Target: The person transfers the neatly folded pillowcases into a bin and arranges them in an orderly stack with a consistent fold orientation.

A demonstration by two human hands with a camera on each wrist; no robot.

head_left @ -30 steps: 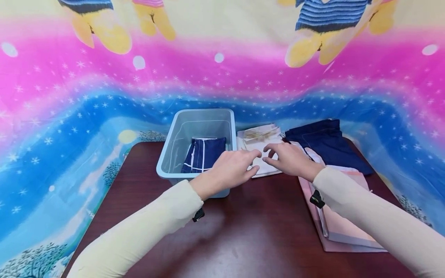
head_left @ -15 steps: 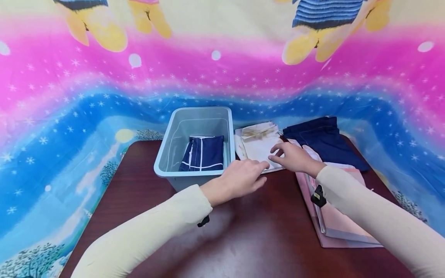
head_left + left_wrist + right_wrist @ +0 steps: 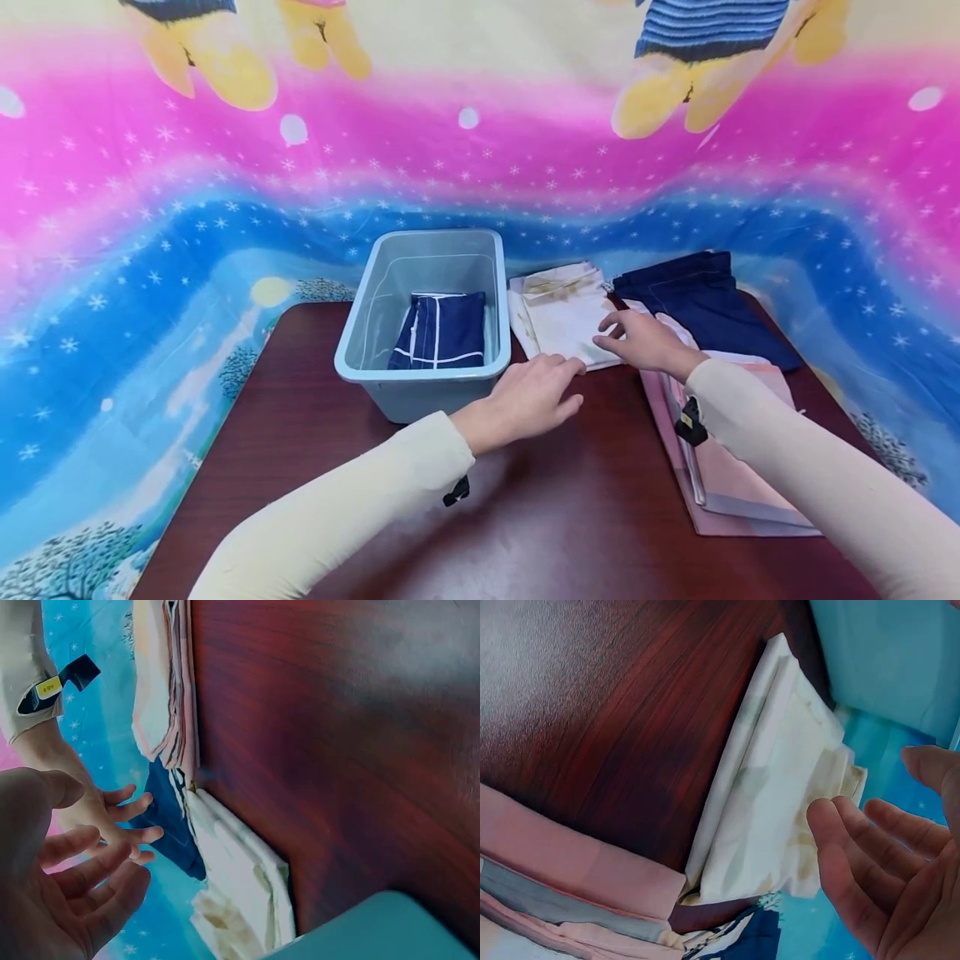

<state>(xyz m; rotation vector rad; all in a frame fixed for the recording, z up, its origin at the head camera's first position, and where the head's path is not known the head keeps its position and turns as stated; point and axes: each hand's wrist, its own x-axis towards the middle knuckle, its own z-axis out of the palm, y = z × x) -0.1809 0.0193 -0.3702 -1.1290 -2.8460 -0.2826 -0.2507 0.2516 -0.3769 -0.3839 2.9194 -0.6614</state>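
From the head view I see the person's left hand (image 3: 528, 400) low in front of a pale blue-grey plastic bin (image 3: 422, 379), fingers loosely bent and relaxed, holding nothing. The right hand (image 3: 643, 339) hangs over the right side of a folded white cloth with tan and greenish patches (image 3: 566, 325), its fingers lightly curved and apart, also holding nothing. That white cloth lies flat on the dark red-brown wooden table (image 3: 300, 433), just right of the bin. Only the head view lets me look into the bin, where a folded navy cloth with white lines (image 3: 453, 329) lies at the bottom.

The left wrist view gives me the edges of the white cloth and of the folded pink and grey cloths (image 3: 166, 690), layer upon layer, with the right hand's fingers spread. The right wrist view shows the white cloth's greenish patches more clearly. A plain navy folded cloth (image 3: 701, 308) sits at the back right.

A second ago the two hands nearly met above the white cloth; now the left has drawn down toward the person and the right has shifted rightward. The cloths lie as they did.
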